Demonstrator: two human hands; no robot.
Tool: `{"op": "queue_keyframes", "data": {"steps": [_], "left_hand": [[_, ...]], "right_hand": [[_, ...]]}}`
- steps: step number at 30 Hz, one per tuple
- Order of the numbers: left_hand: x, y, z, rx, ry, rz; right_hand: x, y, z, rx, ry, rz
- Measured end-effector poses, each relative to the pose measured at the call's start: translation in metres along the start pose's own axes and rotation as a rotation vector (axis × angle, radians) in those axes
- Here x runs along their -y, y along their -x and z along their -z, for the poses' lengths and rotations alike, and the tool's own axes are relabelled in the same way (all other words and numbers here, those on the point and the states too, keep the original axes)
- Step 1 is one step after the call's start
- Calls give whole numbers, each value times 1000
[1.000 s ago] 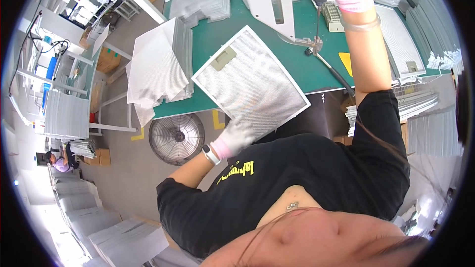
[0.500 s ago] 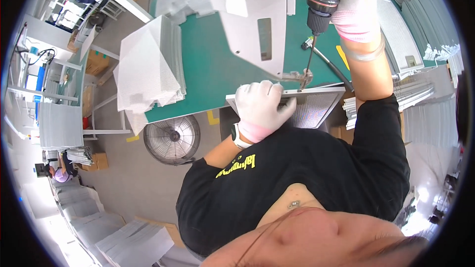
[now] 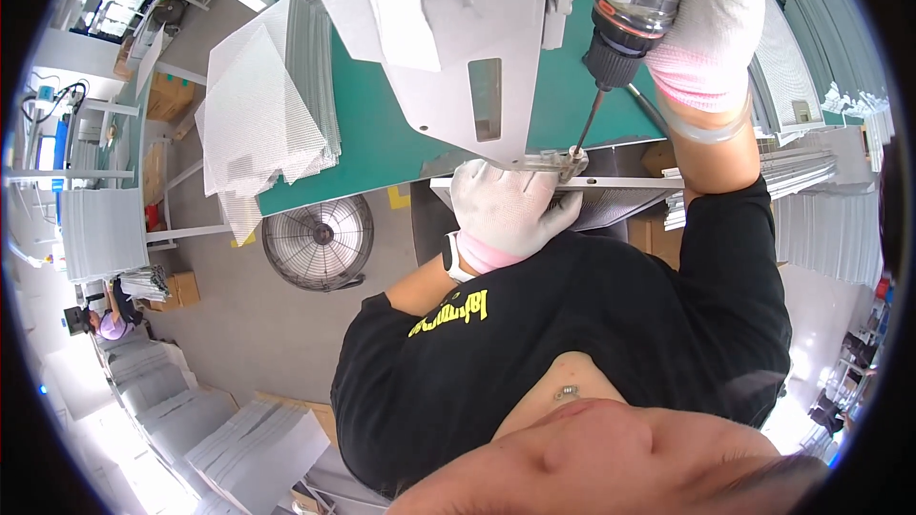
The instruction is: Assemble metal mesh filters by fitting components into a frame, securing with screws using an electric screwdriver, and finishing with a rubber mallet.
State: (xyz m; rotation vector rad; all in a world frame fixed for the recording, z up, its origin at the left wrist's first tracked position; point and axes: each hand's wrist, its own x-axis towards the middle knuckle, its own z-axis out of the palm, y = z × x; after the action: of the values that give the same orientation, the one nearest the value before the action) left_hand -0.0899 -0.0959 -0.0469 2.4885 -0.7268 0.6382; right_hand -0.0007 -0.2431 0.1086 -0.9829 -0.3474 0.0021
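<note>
My right hand (image 3: 714,24), in a white glove with a pink cuff, is closed around a cordless drill (image 3: 632,24). From its black chuck a long thin driver bit (image 3: 592,119) points down. The bit's tip meets a small metal fixture (image 3: 574,162) at the end of a grey tapered machine arm (image 3: 448,57), just above the rim of a framed mesh panel (image 3: 630,183). My left hand (image 3: 501,210), gloved too, is wrapped over that panel's rim left of the fixture. Its thumb lies along the mesh side. Most of the panel below the rim is hidden.
A green-topped table (image 3: 382,148) carries a stack of white mesh sheets (image 3: 262,95) at left. A hammer (image 3: 649,110) lies partly hidden behind the drill. A floor fan (image 3: 320,240) stands left of me. Bundled strips (image 3: 792,176) are at right; a person (image 3: 110,315) is far left.
The view has shifted, with the table and stack sliding left and up. The drill leans more, and the panel appears turned more edge-on. Both hands keep their hold.
</note>
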Motion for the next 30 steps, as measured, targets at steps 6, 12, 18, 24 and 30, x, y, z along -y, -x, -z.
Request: {"op": "queue_keyframes", "data": {"steps": [6,12,18,24,30], "left_hand": [[-3,0,2,-12,24,-9],[-1,6,-13,-33,103,-53],[-7,13,-14,136,162,-21],[15,59,-81,80,480,30],[8,39,-56,94,408,-2]], "right_hand": [[-22,6,51,530,-100,49],[-40,43,62,-93,-53,-23],[-44,45,50,172,-129,56],[-38,50,51,270,-194,-76],[-49,40,58,405,-275,-103]]}}
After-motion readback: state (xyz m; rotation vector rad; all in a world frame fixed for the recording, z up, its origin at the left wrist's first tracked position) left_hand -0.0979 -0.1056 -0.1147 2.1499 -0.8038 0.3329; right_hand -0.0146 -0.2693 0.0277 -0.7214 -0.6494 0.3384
